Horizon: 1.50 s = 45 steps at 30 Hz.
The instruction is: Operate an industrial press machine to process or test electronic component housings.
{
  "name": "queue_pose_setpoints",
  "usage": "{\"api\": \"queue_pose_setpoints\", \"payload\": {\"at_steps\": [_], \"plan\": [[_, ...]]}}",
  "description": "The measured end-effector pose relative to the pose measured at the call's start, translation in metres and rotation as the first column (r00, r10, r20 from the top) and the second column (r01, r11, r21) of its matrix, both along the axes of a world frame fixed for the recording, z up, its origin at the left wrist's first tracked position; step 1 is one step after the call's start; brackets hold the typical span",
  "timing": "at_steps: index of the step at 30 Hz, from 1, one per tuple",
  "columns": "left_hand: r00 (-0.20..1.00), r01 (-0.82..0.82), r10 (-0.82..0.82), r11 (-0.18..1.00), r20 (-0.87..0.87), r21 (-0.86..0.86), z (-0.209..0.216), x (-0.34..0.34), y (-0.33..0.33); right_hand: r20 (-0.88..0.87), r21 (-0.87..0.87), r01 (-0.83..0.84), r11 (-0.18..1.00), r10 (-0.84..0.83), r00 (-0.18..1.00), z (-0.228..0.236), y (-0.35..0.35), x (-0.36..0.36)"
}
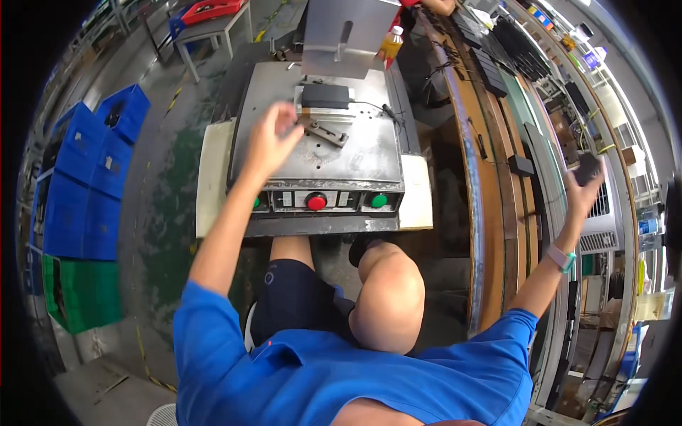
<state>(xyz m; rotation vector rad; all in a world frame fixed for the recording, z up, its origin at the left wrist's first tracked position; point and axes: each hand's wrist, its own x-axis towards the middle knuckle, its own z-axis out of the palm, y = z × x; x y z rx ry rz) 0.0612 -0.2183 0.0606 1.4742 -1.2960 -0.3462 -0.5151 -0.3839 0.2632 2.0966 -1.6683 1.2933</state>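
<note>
My left hand (273,138) hovers over the metal top of a bench machine (273,160), fingers curved and apart, with nothing visible in it. Just right of its fingertips lies a small metal clamp bar (325,133). Behind that bar, a black power adapter (325,96) sits in a metal fixture, its cable (369,106) running off to the right. Far out to the right, my right hand (584,190) is closed on a dark blocky piece (587,168), whose exact kind I cannot make out.
A red button (316,201) and a green button (379,201) face me on the machine's front. An upright metal plate (348,35) stands behind the fixture, beside a yellow bottle (391,44). Blue bins (71,184) line the left; a long bench (490,206) with black parts runs along the right.
</note>
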Motion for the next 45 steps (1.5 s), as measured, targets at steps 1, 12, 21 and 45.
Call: {"api": "queue_pose_setpoints", "payload": {"at_steps": [1, 12, 21, 45], "plan": [[0.992, -0.071, 0.076, 0.996, 0.098, -0.057, -0.008, 0.017, -0.023, 0.191, 0.033, -0.107, 0.994, 0.099, 0.977, 0.012, 0.009, 0.019], [0.727, 0.288, -0.398, 0.916, -0.559, -0.278, 0.018, 0.027, -0.032, 0.069, 0.522, -0.479, 0.706, 0.525, 0.848, -0.115, -0.014, 0.200], [0.945, 0.158, -0.193, 0.976, -0.263, -0.148, 0.000, -0.095, 0.089, 0.140, 0.255, -0.825, 0.504, 0.825, 0.547, -0.173, -0.041, 0.367], [0.958, 0.017, 0.018, 0.993, 0.288, -0.119, 0.002, -0.154, 0.008, -0.515, 0.413, -0.567, 0.712, 0.696, 0.500, -0.192, 0.011, 0.315]]}}
